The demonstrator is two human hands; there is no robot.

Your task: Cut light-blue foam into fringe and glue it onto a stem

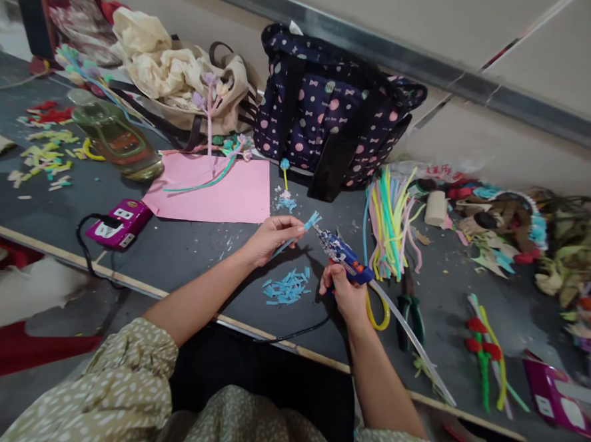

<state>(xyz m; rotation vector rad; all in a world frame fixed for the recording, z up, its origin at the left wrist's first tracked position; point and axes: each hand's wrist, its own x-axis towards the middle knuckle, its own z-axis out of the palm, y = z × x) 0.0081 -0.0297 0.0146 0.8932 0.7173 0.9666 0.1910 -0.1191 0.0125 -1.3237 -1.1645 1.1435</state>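
My left hand (pixel 278 238) is closed in a pinch on a blue pipe-cleaner stem with short blue pieces (pixel 314 219) fanned at its tip. My right hand (pixel 344 289) is wrapped round a blue glue gun (pixel 346 256), its nozzle close to the blue tip; I cannot tell whether they touch. A long clear glue stick (pixel 411 338) trails from the gun's back end. Below the hands lies a pile of cut blue pieces (pixel 287 286). Beside the right hand are yellow-handled scissors (pixel 381 309), partly hidden, and green-handled pliers (pixel 411 311).
A bundle of coloured pipe cleaners (pixel 389 223) lies to the right. A pink sheet (pixel 217 199), a large bottle (pixel 120 140) and a magenta power strip (pixel 120 223) are on the left. A dotted dark bag (pixel 307 108) and a phone (pixel 333 166) stand behind. The gun's cord (pixel 288 339) crosses the table's front edge.
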